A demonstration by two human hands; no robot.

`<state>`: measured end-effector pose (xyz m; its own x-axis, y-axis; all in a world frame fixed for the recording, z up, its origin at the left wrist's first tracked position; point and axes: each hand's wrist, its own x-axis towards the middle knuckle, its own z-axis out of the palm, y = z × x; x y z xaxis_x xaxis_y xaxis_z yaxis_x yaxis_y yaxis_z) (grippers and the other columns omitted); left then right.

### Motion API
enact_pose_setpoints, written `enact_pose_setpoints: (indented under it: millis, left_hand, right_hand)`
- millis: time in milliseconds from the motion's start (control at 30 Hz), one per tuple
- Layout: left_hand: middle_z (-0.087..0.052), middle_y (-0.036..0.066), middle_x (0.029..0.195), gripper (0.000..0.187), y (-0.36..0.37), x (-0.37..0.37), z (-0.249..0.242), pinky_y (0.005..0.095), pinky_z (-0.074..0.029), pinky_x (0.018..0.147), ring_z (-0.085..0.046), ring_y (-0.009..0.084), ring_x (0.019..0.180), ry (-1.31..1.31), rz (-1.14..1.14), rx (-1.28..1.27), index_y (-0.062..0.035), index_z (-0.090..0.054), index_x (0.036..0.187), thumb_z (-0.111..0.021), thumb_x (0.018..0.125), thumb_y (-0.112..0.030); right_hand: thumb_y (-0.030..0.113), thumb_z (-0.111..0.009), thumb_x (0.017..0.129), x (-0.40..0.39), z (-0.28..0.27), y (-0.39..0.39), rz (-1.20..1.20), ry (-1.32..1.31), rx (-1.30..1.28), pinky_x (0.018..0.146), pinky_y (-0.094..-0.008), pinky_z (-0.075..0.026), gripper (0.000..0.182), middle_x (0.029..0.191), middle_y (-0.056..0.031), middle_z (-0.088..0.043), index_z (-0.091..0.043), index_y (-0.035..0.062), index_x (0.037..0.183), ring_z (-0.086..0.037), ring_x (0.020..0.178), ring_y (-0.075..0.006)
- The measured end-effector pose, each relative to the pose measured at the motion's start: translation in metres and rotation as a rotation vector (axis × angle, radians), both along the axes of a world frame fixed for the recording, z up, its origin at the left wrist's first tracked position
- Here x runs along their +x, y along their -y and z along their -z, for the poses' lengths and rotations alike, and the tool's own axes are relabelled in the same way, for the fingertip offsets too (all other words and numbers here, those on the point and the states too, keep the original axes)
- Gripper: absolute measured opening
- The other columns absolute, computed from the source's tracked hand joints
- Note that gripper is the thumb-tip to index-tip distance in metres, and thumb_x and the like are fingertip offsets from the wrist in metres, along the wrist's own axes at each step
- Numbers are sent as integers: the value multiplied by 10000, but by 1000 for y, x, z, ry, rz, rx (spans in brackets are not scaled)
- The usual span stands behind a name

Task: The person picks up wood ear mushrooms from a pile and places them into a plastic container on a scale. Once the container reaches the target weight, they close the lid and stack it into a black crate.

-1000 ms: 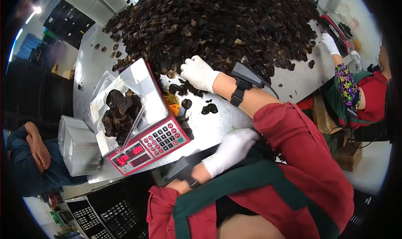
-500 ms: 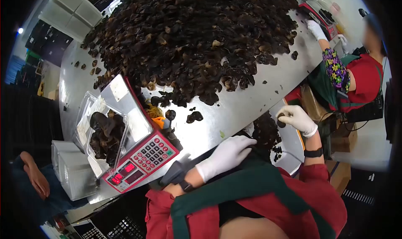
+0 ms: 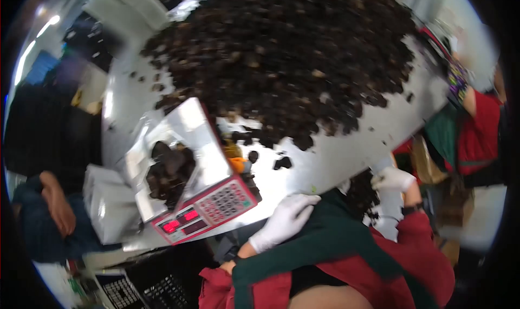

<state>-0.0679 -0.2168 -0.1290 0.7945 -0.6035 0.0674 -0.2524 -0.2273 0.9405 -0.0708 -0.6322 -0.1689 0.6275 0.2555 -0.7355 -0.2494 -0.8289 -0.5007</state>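
My left hand (image 3: 287,219), in a white glove, rests at the near edge of the metal table with its fingers stretched out and nothing in them. Lower on the right, my right hand (image 3: 392,180), also gloved, reaches to dark wood ear mushrooms (image 3: 362,192) below the table edge. Blur hides whether its fingers hold a piece. On the table, a red scale (image 3: 222,203) with lit digits carries a clear plastic tray holding wood ear mushrooms (image 3: 170,171). Behind it spreads a large pile of wood ear mushrooms (image 3: 281,65).
An orange object (image 3: 238,164) lies beside the scale. Stacked clear trays (image 3: 105,203) stand at the left, near another person's arm (image 3: 57,203). A co-worker in red (image 3: 479,130) is at the right. White containers (image 3: 127,5) stand at the far left.
The view has shifted, so the table appears farther right and is blurred. My right hand has gone from holding up a wood ear piece down to the lower heap. My left hand stays at the table edge.
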Motion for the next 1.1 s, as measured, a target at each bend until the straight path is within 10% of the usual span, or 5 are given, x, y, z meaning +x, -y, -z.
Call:
enact_pose_setpoints:
  millis: [133, 267, 433, 733, 1100]
  left_hand:
    - [-660, 158, 1022, 291, 8, 2, 29, 445, -511, 872, -634, 364, 988, 214, -95, -80, -46, -638, 1179, -608, 895, 4]
    - [-632, 120, 936, 212, 4, 13, 34, 429, -489, 816, -613, 332, 900, 261, -135, -32, -56, -629, 1115, -559, 915, -41]
    - [-613, 94, 901, 175, 8, 10, 42, 413, -470, 826, -600, 316, 888, 252, -170, -20, -71, -636, 1069, -551, 919, -42]
    - [-612, 96, 953, 168, 7, 10, 42, 405, -459, 857, -578, 317, 948, 238, -147, -46, -55, -630, 1072, -565, 918, -38]
    - [-585, 90, 968, 169, 5, 14, 45, 405, -448, 847, -552, 317, 937, 262, -94, 11, -68, -612, 1050, -583, 885, -48]
  right_hand:
    - [16, -720, 788, 58, -131, -92, 222, 32, 579, 836, -308, -558, 344, 1024, -116, -751, -700, -33, 1129, -713, 914, -183]
    - [52, -694, 671, 143, -114, -166, -55, 1074, 334, 1073, -396, -428, 609, 1390, -186, -553, -622, 18, 1275, -538, 1267, -313]
    - [152, -826, 616, 188, -65, -242, -195, 1087, 164, 1172, -447, -328, 843, 1536, -200, -400, -537, 91, 1407, -376, 1400, -399]
    - [-58, -696, 764, 164, -21, -230, 68, 1348, 233, 972, -408, -472, 314, 1244, -158, -603, -660, 1, 1071, -559, 1153, -348]
    - [38, -721, 740, 138, -13, -239, 34, 1329, 29, 1155, -491, -285, 590, 1516, -164, -426, -555, 46, 1306, -391, 1376, -374]
